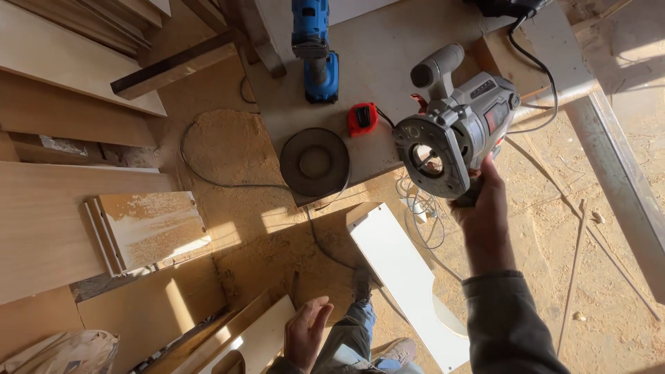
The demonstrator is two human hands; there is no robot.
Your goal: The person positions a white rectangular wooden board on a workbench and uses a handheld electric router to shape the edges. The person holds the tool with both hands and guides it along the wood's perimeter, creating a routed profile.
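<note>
Right hand: closed around the handle of a grey electric router, raised above the near edge of the desk with its round base plate turned toward the camera.
Left hand: open, fingers loosely spread, holding nothing, low at the near side just above a pale board that leans on the floor.
Router cord: a black cable runs from the tool's far side up toward the far right of the desk.
On the desk: a red tape measure just left of the router; a dark round disc at the near edge; a blue power tool farther back.
Below the router: a white panel lying slanted on the sawdust-covered floor, with loose white wire coiled near it.
Left side: wooden boards stacked and leaning.
Legs: jeans and a shoe beside the left hand.
</note>
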